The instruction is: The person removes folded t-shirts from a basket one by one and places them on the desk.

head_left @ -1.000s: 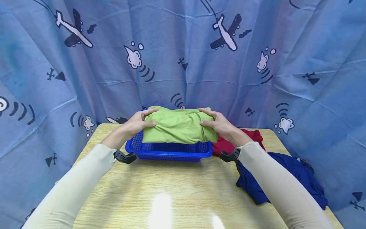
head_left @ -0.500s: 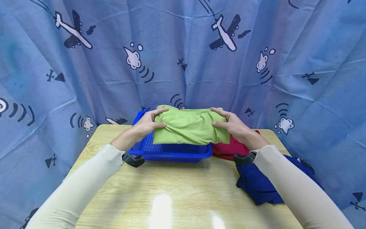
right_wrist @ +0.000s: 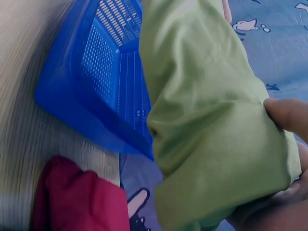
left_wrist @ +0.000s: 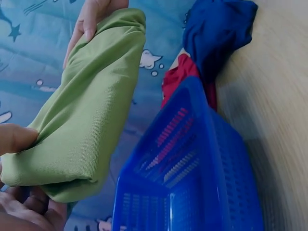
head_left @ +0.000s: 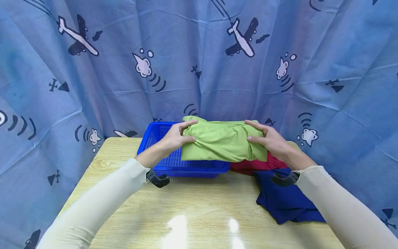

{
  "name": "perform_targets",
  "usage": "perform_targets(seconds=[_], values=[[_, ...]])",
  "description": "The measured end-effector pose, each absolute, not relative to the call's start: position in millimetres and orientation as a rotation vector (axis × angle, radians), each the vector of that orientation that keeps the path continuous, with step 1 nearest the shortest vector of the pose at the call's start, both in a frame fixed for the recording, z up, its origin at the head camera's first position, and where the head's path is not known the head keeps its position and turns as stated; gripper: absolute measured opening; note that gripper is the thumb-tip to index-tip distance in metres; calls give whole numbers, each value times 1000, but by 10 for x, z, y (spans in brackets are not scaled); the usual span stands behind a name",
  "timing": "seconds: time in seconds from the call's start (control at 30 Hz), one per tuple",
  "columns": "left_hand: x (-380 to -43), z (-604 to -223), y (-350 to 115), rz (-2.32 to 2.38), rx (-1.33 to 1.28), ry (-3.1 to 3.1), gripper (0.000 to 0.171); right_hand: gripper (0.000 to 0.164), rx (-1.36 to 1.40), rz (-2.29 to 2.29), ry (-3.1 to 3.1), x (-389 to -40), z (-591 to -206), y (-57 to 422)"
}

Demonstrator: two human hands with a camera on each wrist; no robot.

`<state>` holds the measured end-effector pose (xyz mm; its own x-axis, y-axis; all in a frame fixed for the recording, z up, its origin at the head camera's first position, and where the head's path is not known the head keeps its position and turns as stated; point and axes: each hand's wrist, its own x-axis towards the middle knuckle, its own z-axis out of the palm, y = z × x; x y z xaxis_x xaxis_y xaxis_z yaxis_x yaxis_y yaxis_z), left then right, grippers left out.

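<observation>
The green cloth [head_left: 222,141] is folded into a soft bundle, and soft bundles come apart easily. If one hand lets its end slip, that side can flop down and the folds can open up. The cloth hangs in the air with nothing under its middle, so it sags a little there, and a loose layer could slide out from below. Its right end is over the red cloth [head_left: 248,165], not over the blue basket [head_left: 161,138]. If it drops from here, part of it could land on the red cloth or catch on the basket's rim and hang half in, half out.

The left hand [head_left: 175,137] holds the left end of the green cloth. Its thumb sits on the near side and its fingers [head_left: 186,123] curl over the top, so the cloth is pinched between them. The right hand [head_left: 270,138] holds the right end the same way, thumb in front and fingers [head_left: 253,123] bent over the top edge. The fingers of both hands are clamped on the cloth, not spread open.

The green cloth is up above the desk [head_left: 199,207], over the right part of the basket. A dark blue cloth [head_left: 284,202] lies on the desk near the right arm.
</observation>
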<state>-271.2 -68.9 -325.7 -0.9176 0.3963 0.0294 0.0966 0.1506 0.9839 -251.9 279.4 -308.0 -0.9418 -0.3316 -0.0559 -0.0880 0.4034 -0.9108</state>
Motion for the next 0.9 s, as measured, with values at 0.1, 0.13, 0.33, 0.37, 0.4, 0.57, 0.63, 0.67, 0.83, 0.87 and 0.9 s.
perform_targets(seconds=[0.1, 0.13, 0.33, 0.37, 0.4, 0.57, 0.63, 0.67, 0.83, 0.87, 0.9], values=[[-2695, -3271, -600, 1872, 486, 2169, 70, 72, -356, -1521, 2458, -2480, -3073, 2887], [-2686, -3275, -567, 1880, 487, 2161, 70, 72, -349, -1506, 2467, -2461, -3067, 2920], [-2620, -3328, -341, 1922, 552, 2123, 70, 72, -346, -1491, 2464, -2357, -3037, 3151], [-2610, -3338, -304, 1931, 566, 2116, 70, 73, -346, -1508, 2449, -2344, -3035, 3189], [-2601, -3348, -269, 1935, 580, 2115, 70, 73, -348, -1525, 2432, -2332, -3035, 3225], [-2564, -3392, -100, 1938, 624, 2117, 70, 71, -352, -1563, 2397, -2268, -3062, 3416], [-2550, -3404, -38, 1930, 640, 2116, 70, 70, -365, -1568, 2396, -2242, -3079, 3496], [-2542, -3408, -7, 1928, 649, 2111, 70, 69, -372, -1584, 2384, -2229, -3087, 3536], [-2501, -3434, 140, 1936, 675, 2074, 70, 70, -378, -1692, 2286, -2172, -3117, 3710], [-2497, -3442, 166, 1940, 672, 2067, 70, 70, -375, -1709, 2271, -2162, -3122, 3735], [-2494, -3450, 191, 1943, 667, 2060, 70, 70, -370, -1717, 2264, -2154, -3125, 3759]])
